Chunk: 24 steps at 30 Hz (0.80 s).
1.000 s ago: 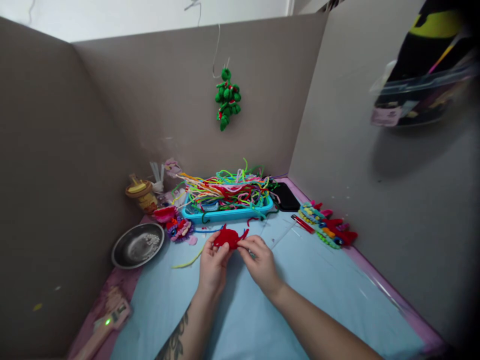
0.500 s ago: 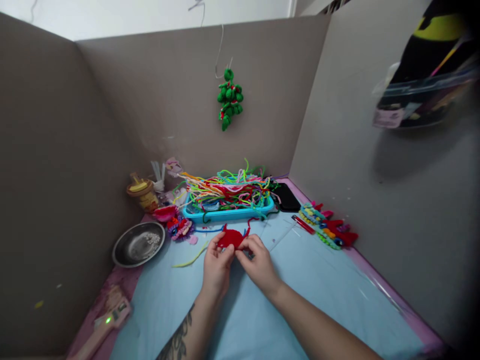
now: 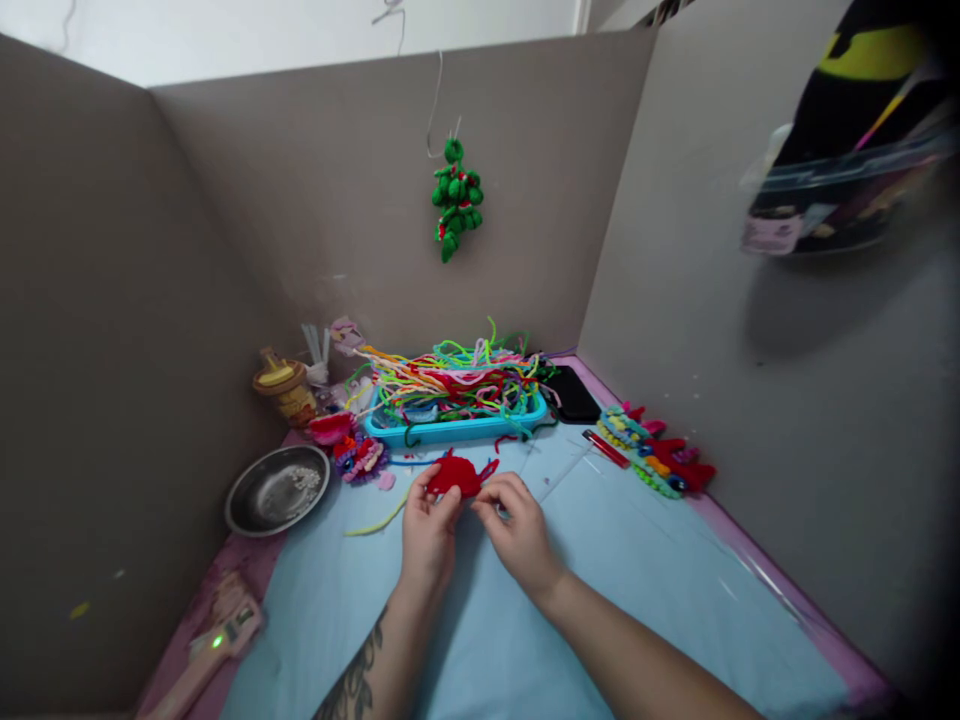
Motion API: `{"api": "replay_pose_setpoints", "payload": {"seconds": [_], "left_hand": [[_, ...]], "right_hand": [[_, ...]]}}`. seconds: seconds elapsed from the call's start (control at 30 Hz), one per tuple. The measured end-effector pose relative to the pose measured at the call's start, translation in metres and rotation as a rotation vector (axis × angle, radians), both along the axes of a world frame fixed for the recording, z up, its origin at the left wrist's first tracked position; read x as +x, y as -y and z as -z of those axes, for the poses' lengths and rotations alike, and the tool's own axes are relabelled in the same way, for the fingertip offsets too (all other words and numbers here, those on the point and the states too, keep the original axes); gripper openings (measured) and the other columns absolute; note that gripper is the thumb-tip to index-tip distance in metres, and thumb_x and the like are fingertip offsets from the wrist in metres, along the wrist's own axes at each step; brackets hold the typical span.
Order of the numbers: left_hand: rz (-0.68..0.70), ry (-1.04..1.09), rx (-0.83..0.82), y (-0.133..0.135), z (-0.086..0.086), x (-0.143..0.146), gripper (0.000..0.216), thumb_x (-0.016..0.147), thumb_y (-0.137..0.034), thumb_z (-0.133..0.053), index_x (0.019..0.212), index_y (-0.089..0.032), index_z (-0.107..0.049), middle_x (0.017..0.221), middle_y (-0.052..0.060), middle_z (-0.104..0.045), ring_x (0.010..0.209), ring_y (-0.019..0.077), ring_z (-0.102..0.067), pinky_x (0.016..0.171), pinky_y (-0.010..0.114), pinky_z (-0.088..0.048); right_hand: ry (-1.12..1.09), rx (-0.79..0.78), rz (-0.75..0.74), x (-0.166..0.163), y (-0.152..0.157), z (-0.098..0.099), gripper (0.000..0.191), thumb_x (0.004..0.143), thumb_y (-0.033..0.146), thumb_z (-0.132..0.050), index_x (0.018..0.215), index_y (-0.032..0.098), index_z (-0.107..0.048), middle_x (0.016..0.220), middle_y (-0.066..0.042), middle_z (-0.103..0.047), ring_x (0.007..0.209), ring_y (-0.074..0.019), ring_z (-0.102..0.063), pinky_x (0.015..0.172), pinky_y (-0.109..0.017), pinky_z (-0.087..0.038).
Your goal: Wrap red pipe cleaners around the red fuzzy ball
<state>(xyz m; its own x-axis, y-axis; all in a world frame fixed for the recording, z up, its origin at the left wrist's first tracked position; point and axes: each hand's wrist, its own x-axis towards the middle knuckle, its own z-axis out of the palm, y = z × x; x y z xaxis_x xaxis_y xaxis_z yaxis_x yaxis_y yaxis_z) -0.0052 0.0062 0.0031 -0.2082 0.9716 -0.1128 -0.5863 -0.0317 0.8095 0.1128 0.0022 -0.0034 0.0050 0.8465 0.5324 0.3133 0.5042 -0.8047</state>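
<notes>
Both my hands meet over the light blue mat (image 3: pixel 637 580), pinching a small red fuzzy craft piece (image 3: pixel 455 474) made of pipe cleaner. My left hand (image 3: pixel 426 535) grips its left side with thumb and fingers. My right hand (image 3: pixel 517 530) pinches its right end, where a short red strand sticks out. Just beyond the piece stands a turquoise tray (image 3: pixel 457 428) heaped with pipe cleaners of many colours.
A steel bowl (image 3: pixel 276 488) lies at the left, a glue gun (image 3: pixel 206 650) near the front left, a yellow bottle (image 3: pixel 283 388) behind. Finished colourful figures (image 3: pixel 656 460), a red stick (image 3: pixel 606 449) and a black phone (image 3: pixel 574 393) sit right. A green figure (image 3: pixel 455 198) hangs on the cardboard wall.
The hands have shifted slightly while working the red piece; they stay pinched on it in about the same spot.
</notes>
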Motion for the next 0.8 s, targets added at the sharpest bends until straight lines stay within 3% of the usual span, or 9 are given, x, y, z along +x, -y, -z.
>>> {"api": "replay_pose_setpoints", "payload": {"seconds": [0.13, 0.3, 0.6, 0.8], "left_hand": [[0.017, 0.036, 0.014, 0.0, 0.0, -0.001, 0.05, 0.061, -0.02, -0.077, 0.104, -0.019, -0.052, 0.094, 0.008, -0.07, 0.089, 0.0194, -0.066, 0.083, 0.032, -0.046], [0.048, 0.043, 0.016, 0.003, -0.001, 0.003, 0.051, 0.061, -0.019, -0.076, 0.105, -0.019, -0.051, 0.095, 0.008, -0.07, 0.088, 0.0188, -0.066, 0.082, 0.032, -0.047], [0.054, 0.002, 0.023, 0.005, 0.001, 0.006, 0.05, 0.063, -0.019, -0.076, 0.106, -0.018, -0.051, 0.097, 0.01, -0.069, 0.087, 0.0186, -0.066, 0.083, 0.033, -0.047], [-0.015, -0.05, -0.001, 0.003, 0.002, 0.003, 0.05, 0.063, -0.022, -0.076, 0.106, -0.019, -0.051, 0.086, 0.005, -0.07, 0.075, 0.0154, -0.065, 0.075, 0.029, -0.047]], "right_hand": [[0.051, 0.0, 0.05, 0.0, -0.003, 0.006, 0.013, 0.08, 0.016, -0.057, 0.09, 0.022, -0.061, 0.088, -0.005, -0.057, 0.085, -0.0198, -0.055, 0.077, -0.034, -0.046], [0.056, -0.02, 0.063, -0.002, -0.004, 0.005, 0.005, 0.08, 0.017, -0.056, 0.079, 0.021, -0.059, 0.083, -0.004, -0.055, 0.081, -0.0187, -0.055, 0.075, -0.032, -0.045], [-0.025, -0.078, 0.016, 0.0, -0.005, 0.002, 0.017, 0.083, 0.014, -0.048, 0.067, 0.021, -0.048, 0.072, 0.0, -0.048, 0.07, -0.0156, -0.049, 0.064, -0.027, -0.04], [0.094, 0.101, -0.185, -0.005, 0.01, -0.004, 0.014, 0.086, 0.016, -0.04, 0.076, 0.021, -0.048, 0.082, -0.004, -0.052, 0.082, -0.0186, -0.051, 0.074, -0.032, -0.043]]}}
